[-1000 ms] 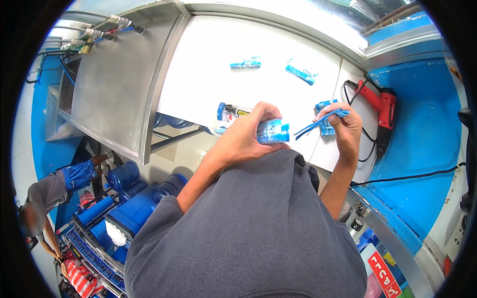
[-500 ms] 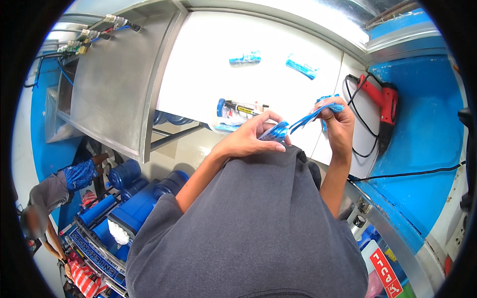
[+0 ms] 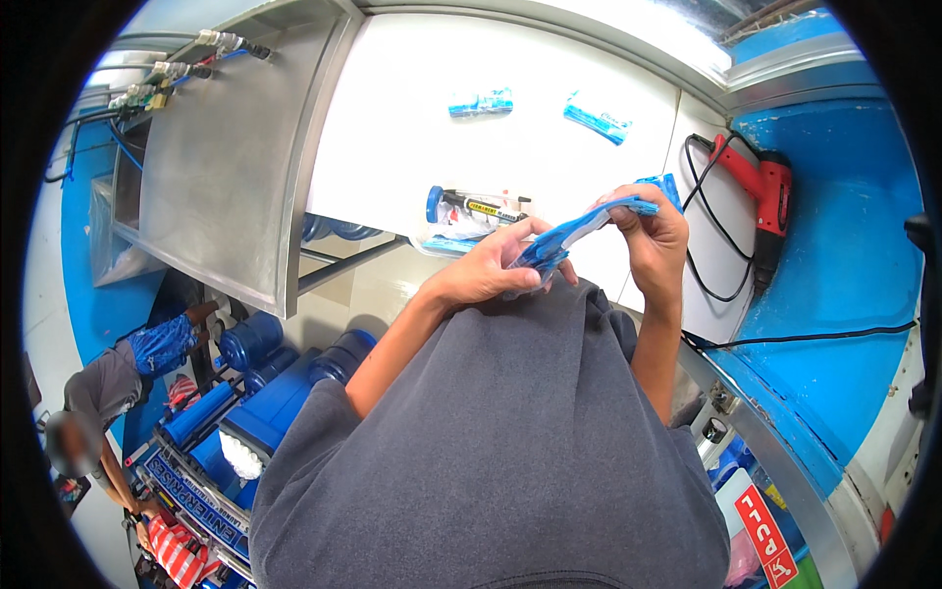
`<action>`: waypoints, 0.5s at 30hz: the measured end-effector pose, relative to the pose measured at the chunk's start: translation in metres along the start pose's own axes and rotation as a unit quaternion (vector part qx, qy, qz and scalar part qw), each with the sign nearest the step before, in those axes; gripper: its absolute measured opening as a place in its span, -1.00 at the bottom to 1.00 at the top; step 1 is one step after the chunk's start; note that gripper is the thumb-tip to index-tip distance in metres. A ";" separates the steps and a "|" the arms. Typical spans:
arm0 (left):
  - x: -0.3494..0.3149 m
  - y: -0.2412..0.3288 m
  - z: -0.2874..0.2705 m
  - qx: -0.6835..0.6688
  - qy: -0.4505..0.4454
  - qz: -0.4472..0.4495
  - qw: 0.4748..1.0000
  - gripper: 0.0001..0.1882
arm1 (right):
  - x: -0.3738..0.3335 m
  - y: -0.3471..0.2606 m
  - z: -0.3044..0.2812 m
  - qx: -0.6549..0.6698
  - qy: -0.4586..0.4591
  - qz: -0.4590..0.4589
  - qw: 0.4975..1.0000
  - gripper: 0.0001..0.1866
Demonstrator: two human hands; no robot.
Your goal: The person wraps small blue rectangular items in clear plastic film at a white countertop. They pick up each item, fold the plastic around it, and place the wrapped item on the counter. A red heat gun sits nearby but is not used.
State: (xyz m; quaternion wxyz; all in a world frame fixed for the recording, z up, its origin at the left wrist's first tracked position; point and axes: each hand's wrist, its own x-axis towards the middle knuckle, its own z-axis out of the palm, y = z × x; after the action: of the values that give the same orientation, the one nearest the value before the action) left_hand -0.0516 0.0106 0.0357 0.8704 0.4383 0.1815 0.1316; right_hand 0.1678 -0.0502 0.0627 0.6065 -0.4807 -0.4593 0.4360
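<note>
A stack of thin blue-and-clear plastic sleeves spans the gap between my hands. My left hand has its fingers and thumb closed on the lower left end. The upper right end is pinched by my right hand, thumb against fingers. Behind my right hand, another blue plastic bundle lies partly hidden on the white table. Two similar flat bundles rest farther back, one left and one right. Just beyond my left hand, a clear container holds a black marker and small items.
A red heat gun with a looped black cord lies to the right beside a blue surface. A steel counter stands at left. Lower left are blue water jugs and another person bending.
The stack's right part, fanned loose near my right hand before, now lies in line with the part in my left hand. My right hand has shifted slightly left.
</note>
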 end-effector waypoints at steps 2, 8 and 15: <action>-0.001 -0.004 0.000 -0.006 0.016 -0.001 1.000 -0.21 | 0.001 0.000 0.001 -0.023 0.020 0.023 0.999 -0.89; -0.003 -0.008 -0.003 -0.031 0.025 -0.039 0.998 -0.29 | 0.003 0.002 -0.003 -0.032 0.013 0.014 0.999 -0.93; -0.012 0.000 0.005 0.062 0.040 -0.030 0.997 -0.40 | -0.003 -0.018 -0.019 0.033 -0.152 -0.040 0.987 -0.70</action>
State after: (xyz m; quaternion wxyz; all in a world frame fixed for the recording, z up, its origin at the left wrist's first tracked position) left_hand -0.0602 0.0022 0.0404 0.8371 0.4804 0.2369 0.1115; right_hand 0.1870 -0.0598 0.0780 0.5623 -0.3697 -0.5504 0.4941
